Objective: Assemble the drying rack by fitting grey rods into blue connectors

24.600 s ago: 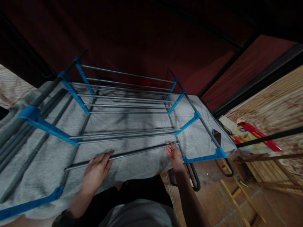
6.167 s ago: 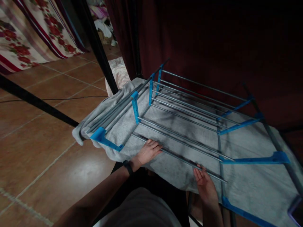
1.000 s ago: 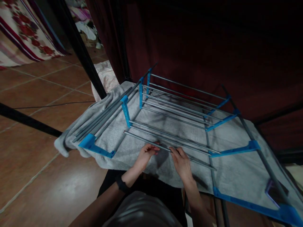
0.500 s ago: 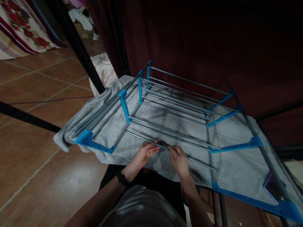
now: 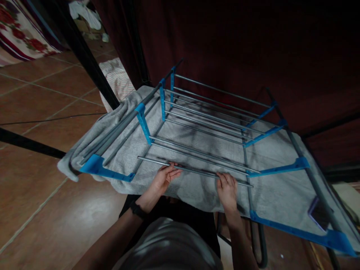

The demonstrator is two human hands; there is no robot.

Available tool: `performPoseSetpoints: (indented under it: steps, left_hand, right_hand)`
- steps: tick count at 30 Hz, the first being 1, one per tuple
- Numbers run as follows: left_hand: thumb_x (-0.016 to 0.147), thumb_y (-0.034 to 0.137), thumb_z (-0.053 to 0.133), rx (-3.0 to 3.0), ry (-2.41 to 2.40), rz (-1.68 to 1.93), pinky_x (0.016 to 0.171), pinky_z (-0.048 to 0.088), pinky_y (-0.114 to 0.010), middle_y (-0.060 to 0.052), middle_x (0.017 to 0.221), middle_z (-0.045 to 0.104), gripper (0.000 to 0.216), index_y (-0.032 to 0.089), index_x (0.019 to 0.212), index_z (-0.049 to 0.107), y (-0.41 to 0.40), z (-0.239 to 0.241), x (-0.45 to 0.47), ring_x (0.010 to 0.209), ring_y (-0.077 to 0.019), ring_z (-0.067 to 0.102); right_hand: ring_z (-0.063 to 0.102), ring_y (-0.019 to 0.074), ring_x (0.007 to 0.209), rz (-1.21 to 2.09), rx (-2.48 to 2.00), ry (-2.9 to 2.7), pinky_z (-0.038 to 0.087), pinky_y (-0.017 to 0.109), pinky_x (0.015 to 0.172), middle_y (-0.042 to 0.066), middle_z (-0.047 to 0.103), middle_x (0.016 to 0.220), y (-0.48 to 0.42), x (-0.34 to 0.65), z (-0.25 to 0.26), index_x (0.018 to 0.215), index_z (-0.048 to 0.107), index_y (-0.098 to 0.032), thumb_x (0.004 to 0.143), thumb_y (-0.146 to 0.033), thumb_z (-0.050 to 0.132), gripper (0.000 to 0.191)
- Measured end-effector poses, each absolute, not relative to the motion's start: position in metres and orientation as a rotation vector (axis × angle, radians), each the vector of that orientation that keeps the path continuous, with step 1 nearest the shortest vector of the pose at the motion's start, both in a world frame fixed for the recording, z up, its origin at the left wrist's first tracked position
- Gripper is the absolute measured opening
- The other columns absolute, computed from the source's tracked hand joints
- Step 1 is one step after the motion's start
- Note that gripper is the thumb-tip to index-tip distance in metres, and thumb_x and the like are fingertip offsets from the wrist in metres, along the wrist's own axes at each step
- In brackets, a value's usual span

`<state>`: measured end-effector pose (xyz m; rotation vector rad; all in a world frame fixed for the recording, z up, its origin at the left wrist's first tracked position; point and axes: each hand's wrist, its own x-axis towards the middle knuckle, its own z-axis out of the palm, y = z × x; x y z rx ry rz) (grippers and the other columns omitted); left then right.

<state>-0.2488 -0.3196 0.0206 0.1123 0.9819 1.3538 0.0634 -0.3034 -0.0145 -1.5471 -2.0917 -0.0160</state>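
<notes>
Both my left hand (image 5: 164, 178) and my right hand (image 5: 227, 188) are closed on a thin grey metal rod (image 5: 197, 171), which lies nearly crosswise in front of me. The left grips it left of the middle, the right nearer its right end. Just beyond it stands a partly built rack with several crosswise rods (image 5: 202, 129). Blue plastic brackets (image 5: 144, 123) join them to a grey tube frame on the left, and more blue brackets (image 5: 281, 170) do so on the right. The nearest brackets, a left one (image 5: 105, 168) and a right one (image 5: 298, 233), have no rod between them.
A grey blanket (image 5: 180, 187) lies under the rack. A phone (image 5: 319, 213) rests on it at the right, by the tube. Black metal posts (image 5: 87, 56) rise at the left. A dark red curtain (image 5: 225, 48) hangs behind. Tiled floor (image 5: 42, 195) spreads at the left.
My hands have moved apart along the rod, the right one to the right. The rod's right end has risen toward the rack and its left end has shifted left. The view has shifted slightly.
</notes>
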Motion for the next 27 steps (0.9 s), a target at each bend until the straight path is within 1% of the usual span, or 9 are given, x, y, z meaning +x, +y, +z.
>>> performPoseSetpoints:
  steps: [3,5,8,12,14,18,22,24,27]
  left_hand:
    - [0.084,0.019,0.079,0.121,0.997,1.362,0.079,0.064,-0.033,-0.008,0.088,0.078,0.012,0.015,0.09,0.07,-0.318,0.025,-0.258,0.082,-0.0222,0.079]
    - [0.084,0.018,0.079,0.127,1.005,1.374,0.078,0.063,-0.032,-0.008,0.087,0.078,0.012,0.015,0.091,0.07,-0.318,0.028,-0.262,0.081,-0.0219,0.079]
    - [0.084,0.018,0.079,0.134,1.01,1.396,0.077,0.063,-0.032,-0.008,0.086,0.078,0.012,0.014,0.091,0.069,-0.319,0.034,-0.264,0.08,-0.0221,0.078]
    - [0.083,0.022,0.082,0.188,0.989,1.401,0.079,0.063,-0.033,-0.01,0.094,0.079,0.017,0.013,0.092,0.07,-0.32,0.042,-0.262,0.081,-0.0221,0.078]
    - [0.082,0.024,0.083,0.222,0.987,1.399,0.08,0.062,-0.033,-0.011,0.097,0.079,0.02,0.013,0.094,0.071,-0.32,0.045,-0.26,0.082,-0.0217,0.078]
    - [0.079,0.027,0.086,0.26,1.0,1.415,0.081,0.062,-0.034,-0.009,0.096,0.078,0.025,0.014,0.094,0.071,-0.321,0.048,-0.258,0.081,-0.0202,0.077]
    - [0.078,0.028,0.086,0.281,1.007,1.431,0.083,0.061,-0.032,-0.008,0.102,0.078,0.023,0.015,0.09,0.07,-0.324,0.051,-0.259,0.082,-0.0179,0.075]
    - [0.08,0.029,0.083,0.275,1.016,1.467,0.084,0.06,-0.031,-0.008,0.103,0.077,0.024,0.016,0.095,0.07,-0.324,0.052,-0.261,0.086,-0.0181,0.075]
    - [0.086,0.035,0.077,0.262,1.036,1.562,0.088,0.059,-0.032,-0.008,0.101,0.077,0.029,0.018,0.106,0.067,-0.323,0.052,-0.27,0.093,-0.0193,0.076]
  right_hand:
    - [0.058,0.0284,0.118,-0.098,-1.692,-1.884,0.028,0.061,0.116,0.01,0.069,0.121,-0.304,0.096,-0.016,0.115,0.072,-0.025,0.096,-0.027,0.049,0.03]
    - [0.056,0.0317,0.121,-0.077,-1.758,-1.696,0.028,0.063,0.115,0.013,0.067,0.124,-0.305,0.118,-0.016,0.107,0.074,-0.025,0.092,-0.03,0.055,0.024]
    - [0.057,0.0318,0.118,0.116,-1.771,-1.364,0.038,0.055,0.11,0.015,0.065,0.123,-0.304,0.142,-0.017,0.098,0.075,-0.023,0.082,-0.034,0.065,0.022]
    - [0.062,0.0242,0.1,0.482,-1.707,-0.949,0.05,0.046,0.1,0.006,0.068,0.105,-0.304,0.15,-0.021,0.1,0.073,-0.021,0.067,-0.04,0.075,0.038]
    - [0.064,0.0218,0.094,0.628,-1.605,-0.78,0.053,0.044,0.095,0.003,0.07,0.099,-0.304,0.147,-0.024,0.099,0.072,-0.022,0.063,-0.039,0.078,0.04]
    - [0.069,0.0176,0.087,0.806,-1.377,-0.529,0.058,0.037,0.085,0.0,0.072,0.094,-0.306,0.142,-0.034,0.091,0.07,-0.022,0.061,-0.036,0.081,0.034]
    - [0.072,0.0161,0.084,0.84,-1.289,-0.428,0.059,0.038,0.088,-0.001,0.074,0.088,-0.306,0.149,-0.048,0.087,0.068,-0.022,0.059,-0.028,0.085,0.033]
    - [0.073,0.0151,0.084,0.814,-1.27,-0.402,0.06,0.037,0.09,-0.002,0.073,0.087,-0.305,0.153,-0.055,0.083,0.066,-0.022,0.06,-0.026,0.085,0.03]
    - [0.072,0.0125,0.082,0.8,-1.239,-0.353,0.061,0.031,0.089,-0.004,0.072,0.083,-0.304,0.155,-0.062,0.076,0.062,-0.023,0.062,-0.027,0.086,0.028]
